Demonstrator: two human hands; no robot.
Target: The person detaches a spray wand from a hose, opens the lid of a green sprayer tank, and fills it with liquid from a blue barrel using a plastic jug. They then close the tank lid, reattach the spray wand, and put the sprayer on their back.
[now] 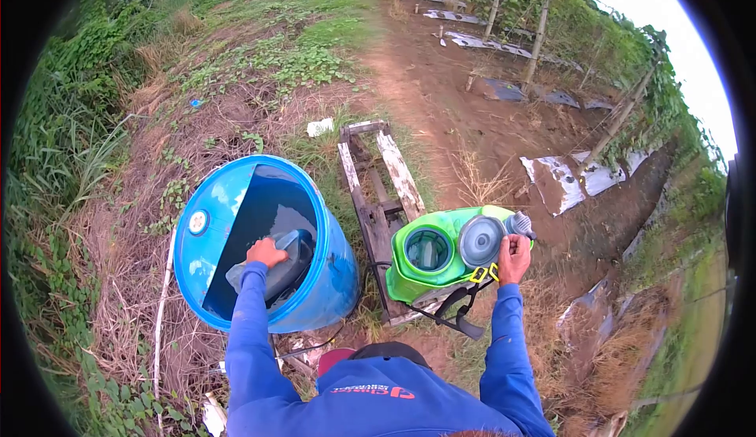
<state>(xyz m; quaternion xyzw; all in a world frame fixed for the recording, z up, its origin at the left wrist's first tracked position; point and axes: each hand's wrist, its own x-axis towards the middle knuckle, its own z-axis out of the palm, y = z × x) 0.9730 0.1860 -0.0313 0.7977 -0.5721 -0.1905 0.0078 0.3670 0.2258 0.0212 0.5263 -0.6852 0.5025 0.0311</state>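
My left hand [268, 253] reaches into an open-topped blue barrel [343, 275]. Its fingers are closed on a greyish plastic jug [293, 268], which is tilted at the dark water inside; the hand hides part of the grip. On the right, my right hand [514, 259] has its fingers curled at the edge of a round grey lid [482, 242]. That lid is off, beside the open round mouth [428, 249] of a bright green backpack sprayer tank [409, 286]. Black straps [461, 319] with yellow buckles [484, 272] hang from the tank.
The tank stands on a weathered wooden bench [400, 171] right of the barrel. Part of the barrel's blue top [216, 209] remains, with a white cap [198, 221]. Dry grass lies left; staked plants and plastic-covered rows [567, 181] are at right.
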